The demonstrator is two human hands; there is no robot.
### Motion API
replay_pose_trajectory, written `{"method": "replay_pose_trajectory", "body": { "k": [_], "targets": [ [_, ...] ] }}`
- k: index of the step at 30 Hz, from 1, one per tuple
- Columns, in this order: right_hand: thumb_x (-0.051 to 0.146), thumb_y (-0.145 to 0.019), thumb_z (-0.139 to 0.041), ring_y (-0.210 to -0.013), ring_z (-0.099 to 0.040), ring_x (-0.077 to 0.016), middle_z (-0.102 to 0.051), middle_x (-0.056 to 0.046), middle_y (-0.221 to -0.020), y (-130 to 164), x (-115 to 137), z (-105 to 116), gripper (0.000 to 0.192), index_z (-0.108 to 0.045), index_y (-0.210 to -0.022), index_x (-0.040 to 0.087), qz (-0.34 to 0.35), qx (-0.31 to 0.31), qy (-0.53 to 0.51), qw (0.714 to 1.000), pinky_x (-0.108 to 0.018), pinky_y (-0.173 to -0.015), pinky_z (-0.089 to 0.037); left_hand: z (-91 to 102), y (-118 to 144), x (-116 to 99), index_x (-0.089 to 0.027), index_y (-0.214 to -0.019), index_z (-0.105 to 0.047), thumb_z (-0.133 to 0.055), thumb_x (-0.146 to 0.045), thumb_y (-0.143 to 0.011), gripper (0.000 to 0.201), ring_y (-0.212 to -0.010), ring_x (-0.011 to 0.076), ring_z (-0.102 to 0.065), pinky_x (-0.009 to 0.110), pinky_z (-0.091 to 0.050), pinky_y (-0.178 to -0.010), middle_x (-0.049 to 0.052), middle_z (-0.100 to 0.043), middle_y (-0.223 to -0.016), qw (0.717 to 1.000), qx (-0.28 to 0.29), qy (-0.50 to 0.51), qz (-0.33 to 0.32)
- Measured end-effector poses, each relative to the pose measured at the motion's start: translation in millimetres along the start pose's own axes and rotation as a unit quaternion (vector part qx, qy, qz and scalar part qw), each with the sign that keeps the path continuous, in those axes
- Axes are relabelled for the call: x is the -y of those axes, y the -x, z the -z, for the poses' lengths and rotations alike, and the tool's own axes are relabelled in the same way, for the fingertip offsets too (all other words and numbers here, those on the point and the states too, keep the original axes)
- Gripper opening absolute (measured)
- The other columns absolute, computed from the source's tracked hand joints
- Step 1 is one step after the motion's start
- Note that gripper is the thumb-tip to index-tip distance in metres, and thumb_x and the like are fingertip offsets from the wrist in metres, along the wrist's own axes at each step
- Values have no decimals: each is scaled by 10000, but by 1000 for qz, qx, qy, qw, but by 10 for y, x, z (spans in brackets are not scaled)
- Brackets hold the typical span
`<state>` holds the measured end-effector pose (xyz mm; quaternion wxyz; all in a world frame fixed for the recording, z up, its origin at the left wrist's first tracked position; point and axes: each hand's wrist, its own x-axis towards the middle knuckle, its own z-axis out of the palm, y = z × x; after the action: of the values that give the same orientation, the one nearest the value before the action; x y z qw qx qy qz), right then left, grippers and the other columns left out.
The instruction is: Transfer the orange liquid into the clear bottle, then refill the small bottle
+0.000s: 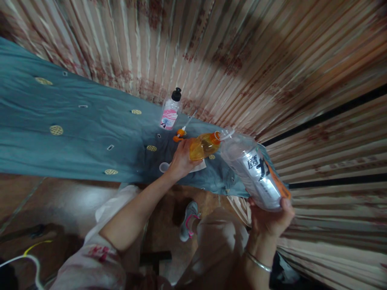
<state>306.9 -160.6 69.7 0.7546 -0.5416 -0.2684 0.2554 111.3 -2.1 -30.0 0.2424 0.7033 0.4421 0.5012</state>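
Silver bracelet (259, 264) rings my right wrist at lower right of the frame. Just beyond, my right hand (270, 217) curls round the base of the big bottle (256, 173), thumb pressed on the label's orange edge. Its long axis slants from that grip toward the upper left, ending in a mouth right of the frame's centre. My left hand (182, 160) is wrapped round the bottom end of the orange bottle (202, 147), some fingers hidden; this one points right and slightly upward in the frame, so the two mouths meet between my hands. I cannot tell whether the rims touch or one sits a little inside the other. Nothing that I can see stands between them, and my left hand is the nearer to that meeting point.

Beside my left wrist lies a clear lid (164, 167), and white paper (199, 165) shows below the orange bottle. Past my left knuckles, close by, lies the pump (180, 133), its tube pointing to the upper right. Farther up stands the pink-labelled bottle (170, 114) on the teal cloth (90, 121). Behind everything hangs the pleated curtain (136, 40).
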Motion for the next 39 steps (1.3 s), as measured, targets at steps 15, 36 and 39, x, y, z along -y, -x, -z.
{"method": "replay_pose_trajectory", "body": {
  "k": [15, 36, 39],
  "targets": [
    [482, -667, -616, -718, -578, -177, -634, -67, -1013, 14, 8, -37, 463, -695, -1034, 211, 19, 1, 7, 1000, -213, -403, -378, -2, -6, 2, -212, -1256, -502, -882, -215, -633, 730, -1107, 286, -622, 506, -519, -1021, 75, -635, -1159, 1000, 0, -1, -1],
    [489, -655, -613, -696, -576, -174, -632, -72, -1020, 1, 14, -36, 485, -689, -1035, 197, 24, 7, 9, 1000, -216, -382, -380, -8, -8, -11, -177, -1262, -505, -891, -205, -617, 752, -1119, 293, -616, 482, -504, -1033, 100, -634, -1188, 1000, 4, -14, 6],
    [483, -662, -613, -704, -583, -176, -629, -70, -1015, -1, 14, -31, 477, -687, -1039, 199, 24, 6, 12, 1000, -214, -387, -386, -18, -3, -3, -191, -1265, -502, -876, -206, -636, 733, -1124, 286, -616, 484, -501, -1036, 89, -632, -1191, 1000, -1, -10, 5]
  ]
}}
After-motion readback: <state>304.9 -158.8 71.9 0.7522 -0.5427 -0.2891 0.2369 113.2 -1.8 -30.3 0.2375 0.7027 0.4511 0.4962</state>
